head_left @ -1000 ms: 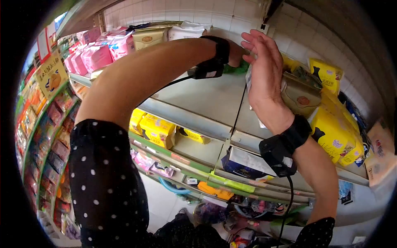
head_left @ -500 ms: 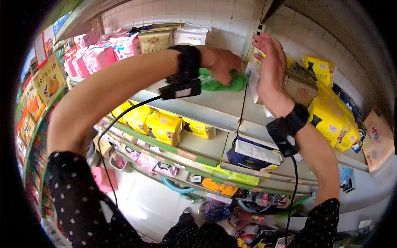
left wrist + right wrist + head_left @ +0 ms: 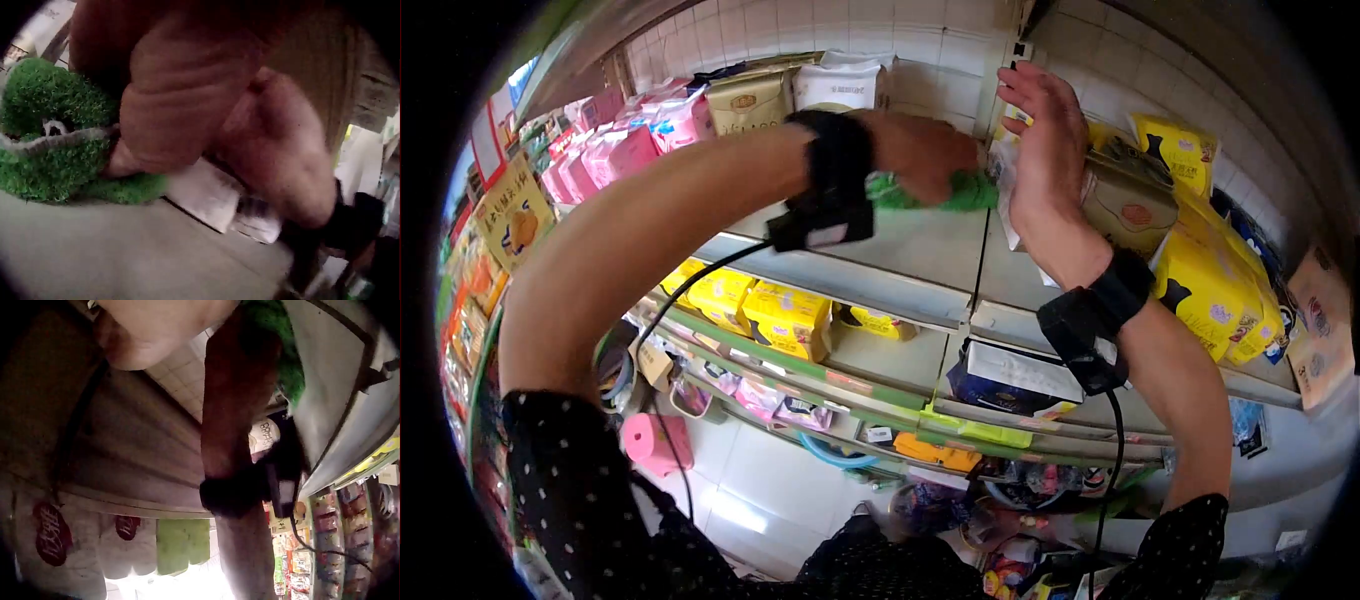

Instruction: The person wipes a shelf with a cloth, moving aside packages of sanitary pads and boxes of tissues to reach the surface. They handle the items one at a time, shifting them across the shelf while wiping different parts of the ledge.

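Note:
My left hand [image 3: 925,155] reaches over the upper shelf [image 3: 900,245] and grips a fuzzy green cleaning cloth [image 3: 968,192], which lies low over the shelf board. In the left wrist view the cloth [image 3: 56,165] shows shaggy pile, a grey edge band and a small loop; part of it is hidden under the hand. My right hand [image 3: 1050,165] stands upright at the shelf divide with its fingers straight. Its palm side faces the left hand, and its back is beside a gold pack [image 3: 1130,205]. A whitish pack [image 3: 1005,185] shows at its palm edge.
Pink packs [image 3: 620,150], a gold pack [image 3: 745,105] and a white pack [image 3: 840,85] stand to the left. Yellow packs [image 3: 1215,285] crowd the right side. Below, a lower shelf holds yellow packs [image 3: 785,320] and a blue-and-white pack [image 3: 1015,378]. A pink stool [image 3: 655,443] stands on the floor.
My left hand has drawn back from the far right of the shelf toward the left, bringing the green cloth with it. The right hand stays raised in nearly the same place.

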`<state>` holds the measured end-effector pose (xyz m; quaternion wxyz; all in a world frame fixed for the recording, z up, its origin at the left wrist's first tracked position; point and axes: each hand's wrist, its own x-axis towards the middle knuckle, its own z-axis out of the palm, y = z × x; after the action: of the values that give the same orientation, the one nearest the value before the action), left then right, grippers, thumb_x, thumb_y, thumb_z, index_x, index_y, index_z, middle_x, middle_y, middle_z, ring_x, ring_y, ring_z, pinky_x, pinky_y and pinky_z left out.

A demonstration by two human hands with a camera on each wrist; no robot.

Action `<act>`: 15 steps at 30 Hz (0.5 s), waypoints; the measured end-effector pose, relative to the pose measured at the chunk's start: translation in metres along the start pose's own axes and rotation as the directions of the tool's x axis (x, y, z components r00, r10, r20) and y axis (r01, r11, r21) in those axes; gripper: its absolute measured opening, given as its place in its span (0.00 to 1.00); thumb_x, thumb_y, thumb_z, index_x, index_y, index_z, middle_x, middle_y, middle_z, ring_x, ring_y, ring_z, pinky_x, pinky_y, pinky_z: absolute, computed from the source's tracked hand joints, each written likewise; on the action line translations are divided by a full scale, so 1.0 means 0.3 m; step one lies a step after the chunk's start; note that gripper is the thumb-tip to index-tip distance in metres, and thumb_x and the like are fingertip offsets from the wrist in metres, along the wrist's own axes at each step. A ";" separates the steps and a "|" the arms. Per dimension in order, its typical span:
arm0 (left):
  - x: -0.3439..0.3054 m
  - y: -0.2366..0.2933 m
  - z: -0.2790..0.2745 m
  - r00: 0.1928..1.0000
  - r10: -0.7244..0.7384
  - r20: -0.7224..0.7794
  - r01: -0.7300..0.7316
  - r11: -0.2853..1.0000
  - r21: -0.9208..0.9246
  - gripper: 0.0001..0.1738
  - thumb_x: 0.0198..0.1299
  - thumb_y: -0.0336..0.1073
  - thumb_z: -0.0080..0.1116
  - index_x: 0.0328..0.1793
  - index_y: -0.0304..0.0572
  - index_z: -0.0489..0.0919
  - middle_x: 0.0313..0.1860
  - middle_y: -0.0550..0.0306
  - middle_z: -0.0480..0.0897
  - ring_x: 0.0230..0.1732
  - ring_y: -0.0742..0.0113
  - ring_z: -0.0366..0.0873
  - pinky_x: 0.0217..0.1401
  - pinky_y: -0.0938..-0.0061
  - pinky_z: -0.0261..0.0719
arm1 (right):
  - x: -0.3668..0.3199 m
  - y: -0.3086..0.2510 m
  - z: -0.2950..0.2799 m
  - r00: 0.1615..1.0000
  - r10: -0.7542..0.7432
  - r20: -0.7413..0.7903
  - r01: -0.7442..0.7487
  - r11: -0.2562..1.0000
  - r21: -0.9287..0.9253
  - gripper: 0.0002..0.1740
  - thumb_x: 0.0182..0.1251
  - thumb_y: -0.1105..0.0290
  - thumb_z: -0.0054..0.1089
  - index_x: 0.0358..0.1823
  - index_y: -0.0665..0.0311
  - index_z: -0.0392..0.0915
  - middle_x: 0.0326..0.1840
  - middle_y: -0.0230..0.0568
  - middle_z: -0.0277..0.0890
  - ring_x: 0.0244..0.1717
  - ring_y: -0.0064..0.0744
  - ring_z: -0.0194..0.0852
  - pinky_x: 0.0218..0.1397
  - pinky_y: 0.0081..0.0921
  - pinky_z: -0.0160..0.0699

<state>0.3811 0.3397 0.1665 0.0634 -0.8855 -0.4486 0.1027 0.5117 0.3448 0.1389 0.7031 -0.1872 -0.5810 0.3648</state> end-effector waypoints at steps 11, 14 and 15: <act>0.356 -0.198 0.047 0.993 -0.114 -0.012 0.113 0.993 -0.029 0.30 0.46 0.31 0.51 0.61 0.42 0.74 0.54 0.43 0.80 0.55 0.47 0.78 0.57 0.56 0.74 | 0.029 0.072 -0.055 0.981 0.172 0.091 -0.151 0.968 -0.200 0.22 0.69 0.53 0.46 0.59 0.57 0.69 0.59 0.36 0.72 0.61 0.30 0.65 0.57 0.33 0.64; 0.312 -0.194 0.042 0.992 -0.124 0.005 0.124 0.992 -0.036 0.30 0.47 0.31 0.51 0.62 0.45 0.74 0.56 0.44 0.79 0.57 0.47 0.77 0.58 0.56 0.74 | 0.017 0.175 -0.118 0.969 -0.101 0.226 0.144 0.972 -0.184 0.23 0.68 0.50 0.47 0.57 0.56 0.68 0.57 0.34 0.68 0.57 0.29 0.63 0.56 0.34 0.63; 0.263 -0.154 0.023 0.993 -0.114 0.011 0.114 0.993 -0.008 0.34 0.47 0.29 0.52 0.66 0.46 0.70 0.58 0.42 0.78 0.57 0.45 0.77 0.60 0.54 0.73 | 0.019 0.168 -0.122 0.971 -0.081 0.224 0.126 0.973 -0.194 0.23 0.68 0.50 0.47 0.56 0.55 0.68 0.55 0.34 0.67 0.55 0.29 0.62 0.56 0.34 0.63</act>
<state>0.3888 0.4307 0.1595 0.0630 -0.8582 -0.4991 0.1017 0.5320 0.3882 0.0989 0.6314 -0.1880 -0.6971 0.2831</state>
